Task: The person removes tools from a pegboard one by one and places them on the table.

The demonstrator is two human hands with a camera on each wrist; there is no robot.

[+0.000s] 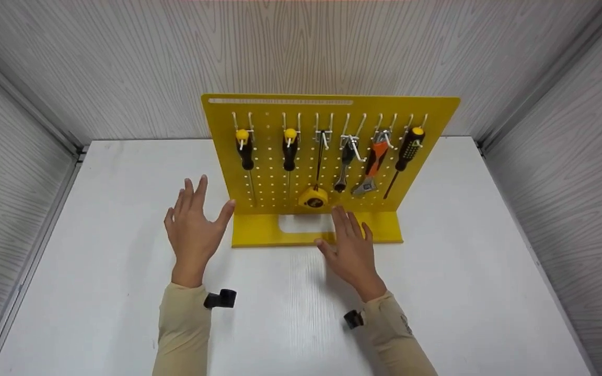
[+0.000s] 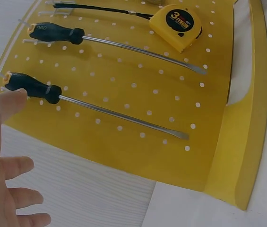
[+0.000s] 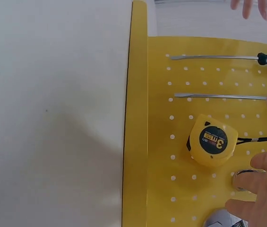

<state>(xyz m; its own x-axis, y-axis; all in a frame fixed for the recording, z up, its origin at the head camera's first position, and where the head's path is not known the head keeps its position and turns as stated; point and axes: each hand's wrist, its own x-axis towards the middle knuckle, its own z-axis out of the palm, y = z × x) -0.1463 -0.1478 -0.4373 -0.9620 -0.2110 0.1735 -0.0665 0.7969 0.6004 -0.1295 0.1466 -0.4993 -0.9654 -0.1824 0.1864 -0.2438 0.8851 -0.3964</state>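
Observation:
Both hands hover in front of a yellow pegboard, holding nothing. My left hand is at the board's left side, fingers extended and thumb spread toward it. The left wrist view has that thumb overlapping the handle of the leftmost flathead screwdriver. A second flathead screwdriver hangs to its right. My right hand is over the board's base, fingers pointing at the lower tools. Nearest to it are a yellow tape measure hanging by its strap and a dark-handled tool with a rounded metal end.
Further right hang an orange-handled adjustable wrench and another screwdriver. White hooks project from the board above the tools. The board stands on a white table with wood-patterned panels behind and at both sides.

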